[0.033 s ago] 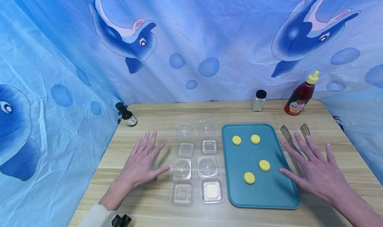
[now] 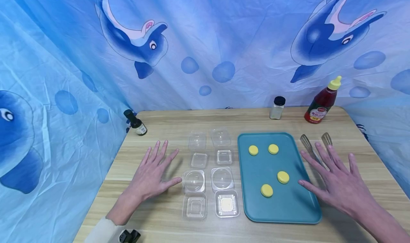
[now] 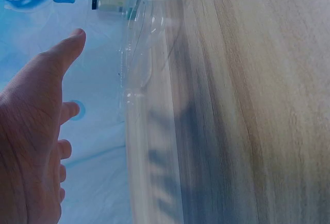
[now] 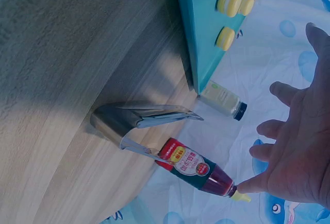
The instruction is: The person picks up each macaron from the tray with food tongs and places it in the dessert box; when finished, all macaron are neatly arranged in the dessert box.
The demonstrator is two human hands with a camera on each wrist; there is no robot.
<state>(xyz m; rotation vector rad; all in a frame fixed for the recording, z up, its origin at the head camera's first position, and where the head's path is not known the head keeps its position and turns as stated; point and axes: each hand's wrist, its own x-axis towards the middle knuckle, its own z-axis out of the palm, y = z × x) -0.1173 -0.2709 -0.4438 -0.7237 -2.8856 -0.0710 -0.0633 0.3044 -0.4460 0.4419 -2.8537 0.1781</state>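
My left hand (image 2: 152, 177) hovers over the left part of the table, fingers spread and holding nothing; its shadow falls on the wood in the left wrist view. Just right of its thumb stand several small clear plastic boxes (image 2: 194, 207), their domed lids (image 2: 222, 179) folded back. My right hand (image 2: 341, 182) is spread too, above the right edge of a teal tray (image 2: 278, 212), holding nothing. Several yellow macarons (image 2: 283, 177) lie apart on that tray. Metal tongs (image 4: 111, 123) lie beside the tray, partly hidden beneath the right hand in the head view.
At the back right stands a red sauce bottle (image 2: 321, 106) with a yellow cap. A black-lidded shaker jar (image 2: 277, 109) is behind the tray. A small dark bottle (image 2: 137, 123) stands at the back left corner. A blue dolphin-print curtain (image 2: 205, 40) hangs behind the wooden table (image 2: 173, 122).
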